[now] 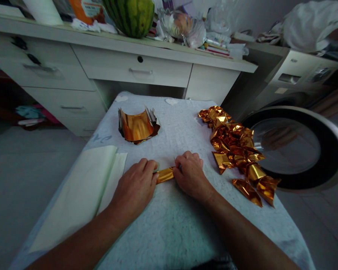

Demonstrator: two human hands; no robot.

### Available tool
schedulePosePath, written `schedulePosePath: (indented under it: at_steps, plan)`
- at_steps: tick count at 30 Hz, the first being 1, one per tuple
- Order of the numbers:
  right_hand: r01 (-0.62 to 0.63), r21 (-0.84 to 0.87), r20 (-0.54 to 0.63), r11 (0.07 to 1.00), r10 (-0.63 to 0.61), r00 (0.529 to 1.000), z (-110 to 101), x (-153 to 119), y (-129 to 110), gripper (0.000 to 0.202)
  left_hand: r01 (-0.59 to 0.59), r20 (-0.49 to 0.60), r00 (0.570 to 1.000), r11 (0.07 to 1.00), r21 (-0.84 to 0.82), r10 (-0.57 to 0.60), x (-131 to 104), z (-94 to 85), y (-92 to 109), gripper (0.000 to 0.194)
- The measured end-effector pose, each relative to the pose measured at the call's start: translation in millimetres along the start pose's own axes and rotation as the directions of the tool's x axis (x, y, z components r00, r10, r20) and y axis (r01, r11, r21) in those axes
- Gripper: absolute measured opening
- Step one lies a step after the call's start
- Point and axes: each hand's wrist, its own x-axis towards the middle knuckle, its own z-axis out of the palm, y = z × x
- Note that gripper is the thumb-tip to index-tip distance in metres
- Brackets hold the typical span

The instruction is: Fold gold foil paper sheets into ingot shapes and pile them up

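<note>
Between my hands a narrow folded strip of gold foil paper (165,175) lies close to the cloth. My left hand (138,183) has its fingers closed on the strip's left end, and my right hand (190,172) pinches the right end. Both fingertips partly hide the ends. Beyond my left hand stands a curved stack of gold foil sheets (137,125), silvery on the back. To the right of my right hand runs a heap of folded gold foil pieces (233,144), with several single ones at its near end.
Pale folded paper sheets (76,187) lie left on the cloth-covered table (180,225). Behind it stands a white drawer desk (163,71) bearing a watermelon (131,17) and a clear bowl (177,24). The washing machine's open round door (331,150) stands beside the table's right edge.
</note>
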Motion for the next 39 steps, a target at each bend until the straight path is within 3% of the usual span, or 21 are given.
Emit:
schedulePosePath:
  at_steps: [8, 14, 21, 32, 36, 39]
  plan:
    - [-0.009, -0.010, -0.037, 1.000, 0.008, 0.999, 4.5, 0.3, 1.3, 0.008, 0.031, 0.105, 0.994, 0.999, 0.011, -0.032, 2.9, -0.2, -5.1, 0.010]
    - [-0.015, -0.005, -0.070, 1.000, 0.015, 0.997, 6.8, -0.8, 2.5, 0.004, 0.056, 0.114, 0.992, 0.998, -0.010, -0.054, 2.7, -0.9, -5.8, 0.009]
    - [-0.023, 0.063, -0.128, 0.998, 0.031, 0.991, 7.4, -2.0, 2.6, 0.024, 0.065, 0.122, 0.990, 0.998, 0.001, -0.065, 4.7, -1.9, -4.9, 0.013]
    - [-0.004, 0.077, -0.118, 0.997, 0.013, 0.993, 5.6, -1.5, 1.6, 0.021, 0.062, 0.128, 0.990, 0.998, 0.022, -0.065, 5.6, -4.3, -4.4, 0.015]
    - [0.049, 0.072, -0.098, 0.996, -0.042, 0.994, 2.6, -1.0, 0.6, 0.013, 0.048, 0.107, 0.993, 0.999, 0.026, -0.050, 4.3, -3.8, -4.5, 0.015]
    - [0.175, 0.077, -0.022, 0.982, -0.174, 0.985, -0.4, 0.7, 0.0, 0.014, 0.039, 0.091, 0.995, 0.998, 0.045, -0.043, 4.0, -1.8, -5.7, 0.014]
